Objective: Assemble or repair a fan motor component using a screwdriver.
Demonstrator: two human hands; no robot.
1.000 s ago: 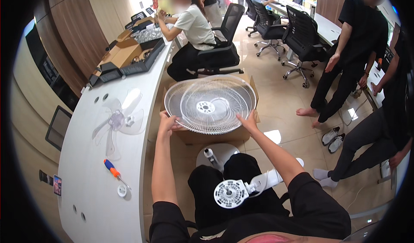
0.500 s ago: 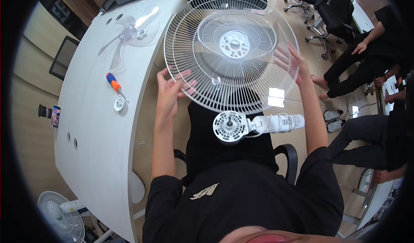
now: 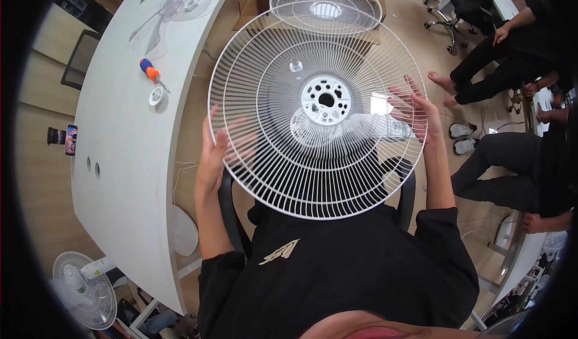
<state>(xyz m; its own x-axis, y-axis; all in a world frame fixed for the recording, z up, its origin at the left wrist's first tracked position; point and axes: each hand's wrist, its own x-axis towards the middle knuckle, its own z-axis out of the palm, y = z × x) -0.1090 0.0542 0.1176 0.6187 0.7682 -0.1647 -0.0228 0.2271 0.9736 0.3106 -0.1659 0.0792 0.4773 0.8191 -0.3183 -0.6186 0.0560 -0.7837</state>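
Note:
Between my two hands is a round white wire fan grille [image 3: 313, 93] with a plastic hub plate and a central hole. My left hand [image 3: 212, 158] grips its left rim, thumb on the near side and fingers behind the wires. At the right rim, my right hand [image 3: 423, 119] holds on with its fingers spread behind the bars. Through the wires shows a white fan motor head with its neck [image 3: 361, 125], over my lap. The grille covers the motor head in this view; whether they touch, I cannot tell.
A second grille [image 3: 326, 9] lies at a cardboard box [image 3: 245, 17] ahead. On the white table [image 3: 129, 218] are clear fan blades [image 3: 162, 14], a blue-orange screwdriver [image 3: 150, 69], a white ring [image 3: 156, 96] and a phone [image 3: 71, 140]. Another fan [image 3: 84, 294] stands lower left; people sit right.
The grille has come toward my body, still in both hands, and now overlaps the motor head. The second grille and the box show more plainly beyond it. My view has shifted slightly.

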